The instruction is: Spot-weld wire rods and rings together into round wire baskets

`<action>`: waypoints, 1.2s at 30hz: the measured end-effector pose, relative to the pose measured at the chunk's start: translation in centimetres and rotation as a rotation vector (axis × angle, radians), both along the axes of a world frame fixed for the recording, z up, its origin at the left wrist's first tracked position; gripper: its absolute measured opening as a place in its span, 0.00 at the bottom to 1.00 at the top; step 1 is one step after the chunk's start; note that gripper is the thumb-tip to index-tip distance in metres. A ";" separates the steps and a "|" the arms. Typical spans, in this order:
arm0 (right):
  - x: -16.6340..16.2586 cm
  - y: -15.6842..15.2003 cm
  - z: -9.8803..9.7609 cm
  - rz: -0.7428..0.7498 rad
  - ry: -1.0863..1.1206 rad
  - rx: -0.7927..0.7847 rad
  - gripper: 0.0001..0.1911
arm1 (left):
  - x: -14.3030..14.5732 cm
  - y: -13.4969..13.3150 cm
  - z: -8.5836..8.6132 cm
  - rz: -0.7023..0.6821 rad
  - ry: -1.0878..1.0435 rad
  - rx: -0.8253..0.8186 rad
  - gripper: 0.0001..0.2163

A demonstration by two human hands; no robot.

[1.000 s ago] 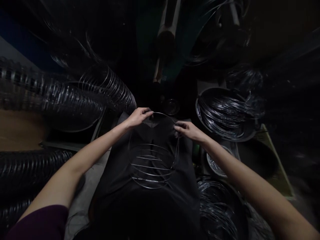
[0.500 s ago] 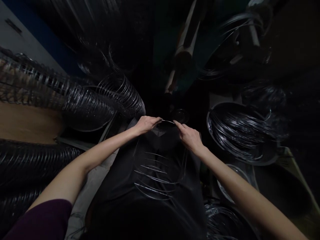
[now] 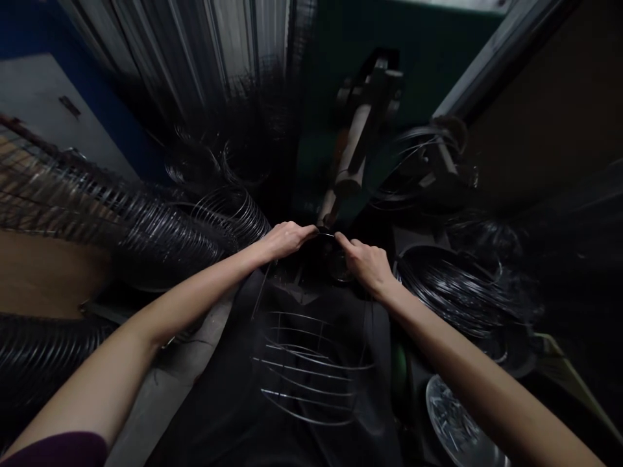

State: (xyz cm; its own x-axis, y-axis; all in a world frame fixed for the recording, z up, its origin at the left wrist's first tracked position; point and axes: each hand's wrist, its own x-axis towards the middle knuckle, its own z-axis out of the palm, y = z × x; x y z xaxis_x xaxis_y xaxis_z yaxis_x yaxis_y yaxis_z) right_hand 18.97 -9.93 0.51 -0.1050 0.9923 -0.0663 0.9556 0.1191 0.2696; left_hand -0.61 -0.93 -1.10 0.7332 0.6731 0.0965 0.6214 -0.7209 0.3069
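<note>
A round wire frame (image 3: 311, 370) made of thin metal rings and cross wires lies on my dark lap. My left hand (image 3: 285, 239) is closed around the top of its upper rim. My right hand (image 3: 365, 263) pinches the same rim just to the right, fingertips almost meeting the left hand's. Both hands sit right under the lower end of a dark machine arm (image 3: 355, 155) that rises ahead. The rim between my fingers is thin and hard to make out in the dim light.
Long stacks of wire rings (image 3: 146, 220) lie like tubes to the left. A pan with coiled wire (image 3: 462, 292) sits at right, and a bowl of small metal pieces (image 3: 452, 421) at lower right. A wooden surface (image 3: 43, 279) lies at far left.
My head has tilted up, so the machine arm and wall come into view. My right hand slid along the rim toward the left hand, and both moved forward under the machine.
</note>
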 end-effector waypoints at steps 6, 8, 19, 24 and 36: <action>0.0 1.4 0.7 -0.047 0.064 -0.015 0.25 | 0.4 1.5 1.0 0.023 -0.004 -0.009 0.17; 0.0 1.5 0.9 -0.050 0.076 -0.029 0.25 | 0.4 1.6 1.1 0.024 -0.016 -0.032 0.16; 0.6 2.1 0.8 -0.049 0.116 -0.027 0.24 | 0.9 2.1 0.5 0.030 0.014 0.018 0.18; 0.9 2.4 0.7 -0.041 0.129 -0.018 0.23 | 1.0 2.3 0.3 0.014 0.015 0.045 0.16; 0.9 2.3 0.9 -0.064 0.189 -0.040 0.19 | 1.1 2.4 0.7 0.010 0.013 0.014 0.15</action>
